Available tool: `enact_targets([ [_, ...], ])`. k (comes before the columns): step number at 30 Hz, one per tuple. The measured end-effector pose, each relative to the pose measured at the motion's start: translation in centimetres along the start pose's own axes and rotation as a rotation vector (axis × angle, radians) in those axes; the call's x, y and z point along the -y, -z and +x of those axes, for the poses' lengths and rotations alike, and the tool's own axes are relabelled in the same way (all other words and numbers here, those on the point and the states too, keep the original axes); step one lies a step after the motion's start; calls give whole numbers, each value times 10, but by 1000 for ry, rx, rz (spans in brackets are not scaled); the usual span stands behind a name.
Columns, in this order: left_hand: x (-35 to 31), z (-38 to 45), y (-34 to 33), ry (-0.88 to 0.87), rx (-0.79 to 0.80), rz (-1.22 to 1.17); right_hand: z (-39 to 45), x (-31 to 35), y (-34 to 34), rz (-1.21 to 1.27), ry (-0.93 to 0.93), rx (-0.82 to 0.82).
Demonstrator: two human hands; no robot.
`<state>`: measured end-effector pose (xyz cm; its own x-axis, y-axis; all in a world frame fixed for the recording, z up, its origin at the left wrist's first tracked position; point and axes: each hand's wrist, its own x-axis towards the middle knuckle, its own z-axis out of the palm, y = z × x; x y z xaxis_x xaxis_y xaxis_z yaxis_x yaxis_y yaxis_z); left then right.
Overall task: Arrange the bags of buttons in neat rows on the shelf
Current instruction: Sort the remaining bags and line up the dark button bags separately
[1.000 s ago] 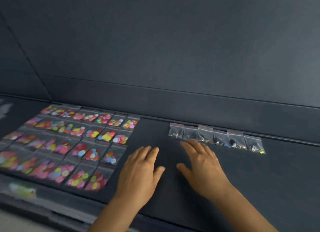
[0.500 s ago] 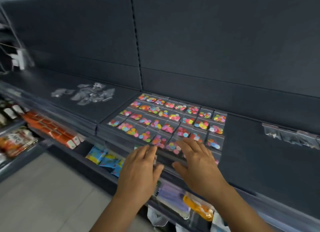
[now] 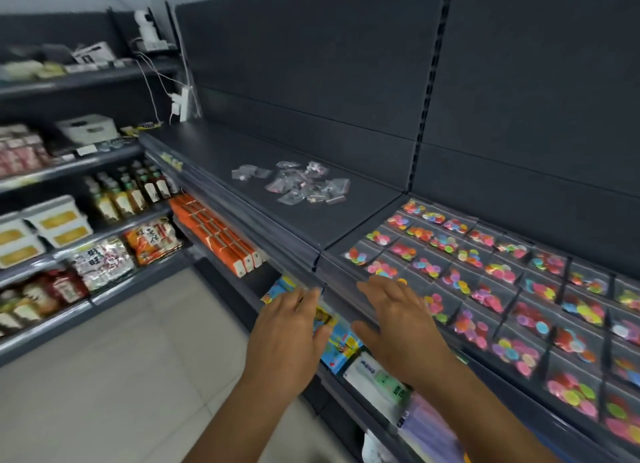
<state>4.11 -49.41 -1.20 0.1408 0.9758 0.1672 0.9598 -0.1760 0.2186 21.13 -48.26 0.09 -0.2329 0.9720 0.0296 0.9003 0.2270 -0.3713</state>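
Note:
Several clear bags of bright coloured buttons (image 3: 498, 275) lie in neat rows on the right section of the dark shelf (image 3: 332, 230). A loose heap of small clear bags (image 3: 301, 185) lies further left on the same shelf level. My left hand (image 3: 291, 327) hovers in front of the shelf edge with fingers straight, holding nothing. My right hand (image 3: 398, 317) is spread open at the front left corner of the rows, over the shelf edge, and is empty too. Whether it touches the bags I cannot tell.
Below the shelf edge sit orange boxes (image 3: 218, 234), blue packets (image 3: 336, 345) and other goods. A side rack at left carries bottles (image 3: 131, 192), tubs (image 3: 48, 227) and snack packs (image 3: 152, 241). Cables and a plug strip (image 3: 180, 106) hang at the shelf's far end. Pale floor (image 3: 121, 358) lies below.
The view has swung left: the row of dark-button bags at right has left the frame and the loose heap has come into view. Both hands moved left along the shelf front, staying open.

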Motion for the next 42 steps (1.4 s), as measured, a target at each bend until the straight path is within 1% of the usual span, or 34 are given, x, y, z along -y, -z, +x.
enact_targets([
  [6,42,69,2,5,-18,1,89,9,-10,3,40,23],
  [13,71,170,0,-2,-8,-17,191,0,2,-5,53,12],
  [17,83,216,-8,-12,-2,-40,237,-9,2,6,27,21],
  [20,95,246,-17,-7,33,-26,265,-14,0,15,-9,33],
  [23,110,272,-28,-16,98,-2,290,-16,-6,-9,-48,90],
  [26,121,292,-35,-20,239,21,305,-19,-18,-50,-79,187],
  [28,127,297,-36,-39,297,7,306,-21,-25,-94,-68,214],
  [31,135,293,-33,-160,242,-71,296,-22,-26,-34,8,165],
  [33,143,292,-31,-202,195,-179,291,-20,-27,59,40,61],
  [35,151,296,-32,-145,138,-257,290,-16,-27,125,-49,-85],
  [36,154,299,-33,-90,113,-261,291,-14,-28,132,-127,-142],
  [37,156,302,-34,-41,99,-231,293,-11,-29,121,-216,-161],
  [38,158,306,-35,-11,99,-174,295,-8,-29,93,-299,-145],
  [40,160,311,-37,0,120,-62,300,-3,-31,14,-404,-69],
  [42,161,317,-38,8,148,-63,306,1,-32,2,-465,-26],
])
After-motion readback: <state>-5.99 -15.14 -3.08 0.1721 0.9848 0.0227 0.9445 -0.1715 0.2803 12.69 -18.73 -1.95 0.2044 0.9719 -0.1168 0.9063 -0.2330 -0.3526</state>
